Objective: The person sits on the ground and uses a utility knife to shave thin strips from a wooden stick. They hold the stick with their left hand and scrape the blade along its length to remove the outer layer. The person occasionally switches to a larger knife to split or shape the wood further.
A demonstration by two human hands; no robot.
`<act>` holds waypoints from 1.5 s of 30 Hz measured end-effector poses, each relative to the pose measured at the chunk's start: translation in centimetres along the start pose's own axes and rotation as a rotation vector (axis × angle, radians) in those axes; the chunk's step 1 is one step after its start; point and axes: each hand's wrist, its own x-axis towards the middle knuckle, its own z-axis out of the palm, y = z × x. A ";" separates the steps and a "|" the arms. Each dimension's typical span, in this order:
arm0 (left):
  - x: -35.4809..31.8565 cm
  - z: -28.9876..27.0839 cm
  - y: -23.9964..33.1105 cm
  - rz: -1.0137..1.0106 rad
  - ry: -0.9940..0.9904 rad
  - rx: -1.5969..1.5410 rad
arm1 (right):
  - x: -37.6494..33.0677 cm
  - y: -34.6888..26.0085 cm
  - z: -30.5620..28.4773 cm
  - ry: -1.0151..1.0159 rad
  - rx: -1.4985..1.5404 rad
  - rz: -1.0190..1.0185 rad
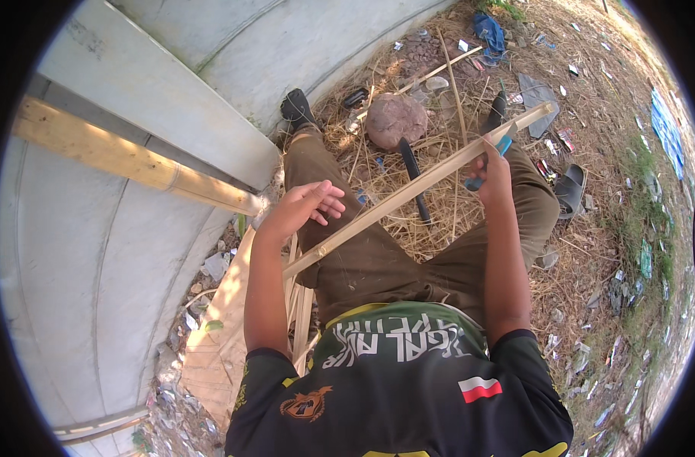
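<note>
A long pale split-bamboo strip (pixel 408 190) slants across my lap from beside my left arm up to the far right. My right hand (pixel 493 174) is closed round a teal-handled tool (pixel 503 145) against the strip's far half; fingers and strip hide its working end. My left hand (pixel 311 204) hovers just left of the strip over my thigh, fingers apart and loosely bent, holding nothing. Between my legs a dark, long-bladed tool (pixel 410 164) lies on the straw, one end against a round reddish stone (pixel 397 122).
A grey concrete wall (pixel 233 68) and a thick bamboo pole (pixel 126 152) stand on the left. More bamboo strips (pixel 301 312) lie by my left hip beside a brown board (pixel 218 327). A black sandal (pixel 570 190) and scattered litter lie to the right.
</note>
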 end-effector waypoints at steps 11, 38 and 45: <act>-0.5 4.8 0.7 0.057 0.179 0.416 | 0.3 0.0 0.1 -0.058 0.005 -0.001; 0.2 6.7 -4.3 0.328 0.580 0.131 | 0.0 0.0 0.0 -0.074 -0.029 0.023; -0.2 6.2 -3.5 0.501 0.789 -0.108 | 0.0 0.6 0.0 0.025 -0.077 0.000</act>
